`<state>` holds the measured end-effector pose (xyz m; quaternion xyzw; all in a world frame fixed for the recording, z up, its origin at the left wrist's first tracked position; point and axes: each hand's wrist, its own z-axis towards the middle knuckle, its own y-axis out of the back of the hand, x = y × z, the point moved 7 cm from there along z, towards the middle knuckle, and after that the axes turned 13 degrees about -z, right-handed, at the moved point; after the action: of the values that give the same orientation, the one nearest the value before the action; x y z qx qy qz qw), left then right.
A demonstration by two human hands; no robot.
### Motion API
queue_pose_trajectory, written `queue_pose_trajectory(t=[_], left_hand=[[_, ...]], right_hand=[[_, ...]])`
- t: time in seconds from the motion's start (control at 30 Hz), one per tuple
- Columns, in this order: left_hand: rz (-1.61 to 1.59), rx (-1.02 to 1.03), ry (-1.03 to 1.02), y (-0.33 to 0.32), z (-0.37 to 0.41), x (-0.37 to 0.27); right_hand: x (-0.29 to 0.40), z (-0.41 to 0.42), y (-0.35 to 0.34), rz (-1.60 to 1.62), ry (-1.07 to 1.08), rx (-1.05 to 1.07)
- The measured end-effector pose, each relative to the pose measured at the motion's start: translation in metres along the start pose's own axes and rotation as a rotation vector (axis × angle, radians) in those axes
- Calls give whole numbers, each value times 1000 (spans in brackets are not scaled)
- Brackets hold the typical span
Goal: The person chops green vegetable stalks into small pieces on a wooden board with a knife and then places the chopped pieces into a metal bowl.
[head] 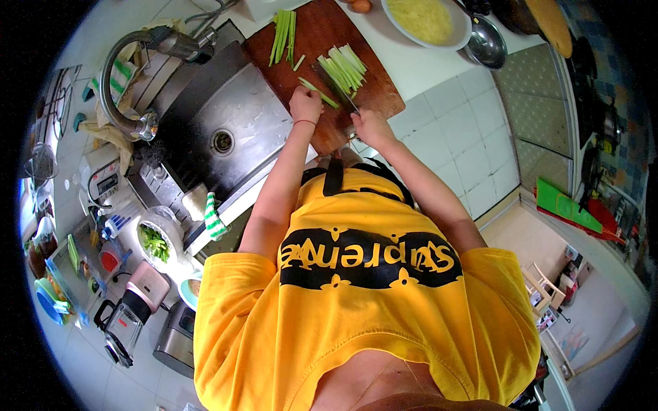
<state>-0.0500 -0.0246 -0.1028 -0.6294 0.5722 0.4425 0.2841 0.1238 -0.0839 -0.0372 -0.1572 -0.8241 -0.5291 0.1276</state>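
My right hand is closed around the handle of a kitchen knife, whose blade lies beside a row of cut green stalks on a brown wooden cutting board. To the left of the knife, my left hand rests on the board with curled fingers, at a single green stalk. Whether the fingers grip that stalk is hard to tell. A bundle of longer green stalks lies near the board's far left edge, with a short loose piece close by.
A steel sink with a flexible faucet adjoins the board's left side. Beyond the board's right edge stand a white bowl of yellow shreds, a metal bowl and brown eggs. A bowl of cut greens stands at lower left.
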Motion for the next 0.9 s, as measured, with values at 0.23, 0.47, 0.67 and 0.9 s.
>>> queue_pose_trajectory(t=[0.23, 0.47, 0.67, 0.9], left_hand=[[36, 62, 68, -6, -18, -6], [45, 94, 38, -26, 14, 14], [50, 79, 103, -25, 6, 1], [117, 103, 93, -23, -3, -13]], right_hand=[[0, 0, 2, -58, 39, -11], [2, 2, 2, -50, 72, -20], [3, -8, 6, -92, 55, 7], [23, 9, -1, -183, 2, 44]])
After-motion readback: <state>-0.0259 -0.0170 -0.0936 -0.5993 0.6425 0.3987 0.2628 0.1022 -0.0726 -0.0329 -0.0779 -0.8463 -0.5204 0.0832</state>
